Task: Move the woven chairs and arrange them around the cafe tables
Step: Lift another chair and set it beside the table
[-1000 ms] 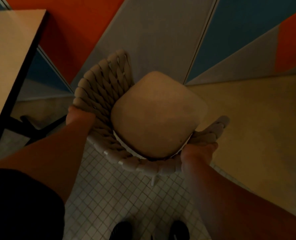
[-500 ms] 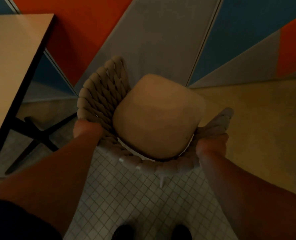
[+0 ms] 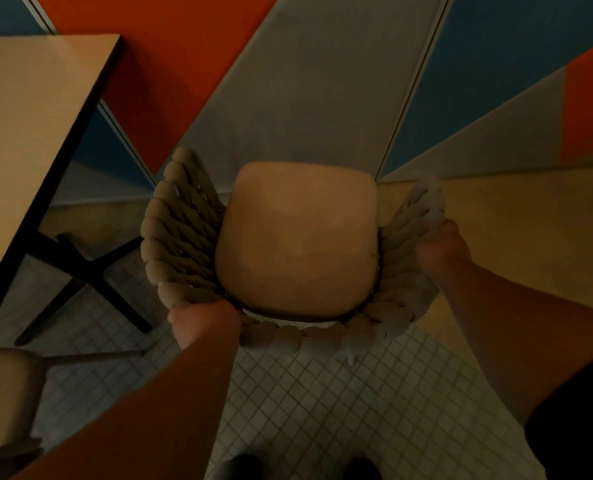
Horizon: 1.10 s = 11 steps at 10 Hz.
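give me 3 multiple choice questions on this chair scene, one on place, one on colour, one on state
1. The cafe table stands on which side of the woven chair?
A left
B right
C behind the person

2. The seat cushion is:
A blue
B tan
C black

3. Hands on the chair:
A both grip its rim
B only the left grips
C neither touches

Answers:
1 A, the tabletop fills the left edge of the view.
2 B, it looks tan.
3 A, the left hand and right hand curl over the woven rim.

right sleeve (image 3: 579, 424): dark, short | forearms (image 3: 170, 393): bare | shoes (image 3: 241, 467): dark
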### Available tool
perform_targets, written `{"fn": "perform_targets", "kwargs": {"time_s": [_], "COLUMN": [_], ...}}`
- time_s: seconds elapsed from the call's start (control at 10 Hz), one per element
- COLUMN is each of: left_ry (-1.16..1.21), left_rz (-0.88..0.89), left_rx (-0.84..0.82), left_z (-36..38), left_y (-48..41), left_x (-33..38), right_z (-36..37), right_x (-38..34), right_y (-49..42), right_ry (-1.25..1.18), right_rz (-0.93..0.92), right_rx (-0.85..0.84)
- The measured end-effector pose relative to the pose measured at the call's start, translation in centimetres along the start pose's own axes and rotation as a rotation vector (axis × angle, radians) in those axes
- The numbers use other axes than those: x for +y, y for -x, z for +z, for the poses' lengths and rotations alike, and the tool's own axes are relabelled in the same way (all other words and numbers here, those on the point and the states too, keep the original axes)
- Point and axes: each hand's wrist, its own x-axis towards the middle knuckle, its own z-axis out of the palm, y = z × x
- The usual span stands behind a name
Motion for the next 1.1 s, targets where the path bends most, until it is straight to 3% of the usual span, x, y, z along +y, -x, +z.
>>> {"fn": "perform_targets", "kwargs": {"time_s": [0.3, 0.4, 0.5, 0.6, 0.7, 0.8, 0.9, 1.1], "left_ry": [0.095, 0.06, -0.047, -0.318, -0.861, -1.342, -1.628, -1.673], "left_rz": [0.0, 0.007, 0.041, 0.649, 1.022, 1.144, 1.135, 1.173], "left_rx": [-0.013, -0.1, -0.064, -0.061, -0.295, -0.466, -0.529, -0.497], "left_z": [1.4, 0.4, -2.4, -5.4, -7.2, -6.6, -5.8, -5.3], "left_y": [-2.2, -2.2, -2.3, -4.7, -8.0, -9.7, -9.7, -9.5], "left_x": [-1.3, -1.0, -0.1, 0.4, 2.7, 5.5, 6.4, 6.3], "right_z": [0.1, 0.1, 0.5, 1.0, 1.5, 3.2, 4.5, 4.6], "right_x": [0.7, 1.5, 2.8, 3.1, 1.9, 0.5, -0.8, -0.8], "right_y": [-1.7, -0.2, 3.3, 7.7, 12.0, 14.5, 15.1, 14.1], "right_ry": [-0.028, -0.002, 0.087, 0.212, 0.319, 0.54, 0.739, 0.777], "right_rz": [-0.061, -0.096, -0.175, -0.275, -0.473, -0.591, -0.567, -0.647], "right_rx": [-0.018, -0.019, -0.019, -0.051, -0.119, -0.255, -0.431, -0.467]}}
